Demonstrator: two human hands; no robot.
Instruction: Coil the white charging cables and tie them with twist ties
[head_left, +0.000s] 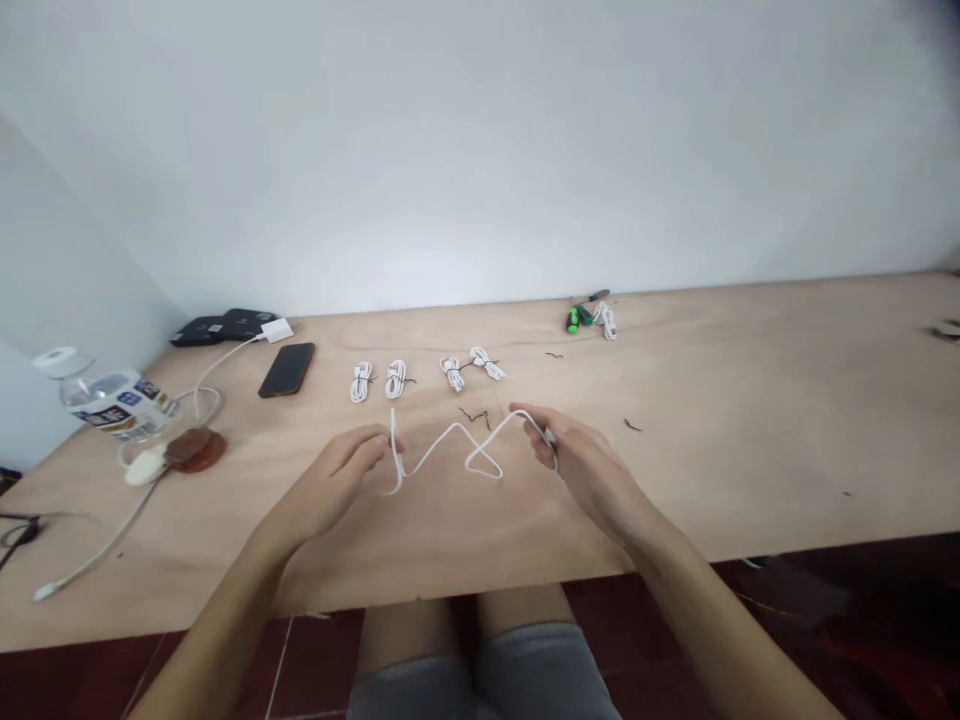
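Observation:
A loose white cable [453,428] runs in bends between my two hands, above the wooden table [720,420]. My left hand [346,465] pinches one part of it, with a short length standing up past the fingertips and a curl hanging below. On the other side, my right hand [574,450] is closed on the cable, which passes over the fingers and into the palm. Beyond my hands lie several tied white cable bundles, among them one bundle [361,382] at the left and one [487,363] at the right. Dark twist ties [476,416] lie just behind the cable.
At the left are a phone [287,370], black boxes [225,326], a white adapter [277,330], a plastic bottle [120,400] and a white charging cable [135,515]. Screwdrivers [574,320] and another white bundle [606,321] lie near the wall.

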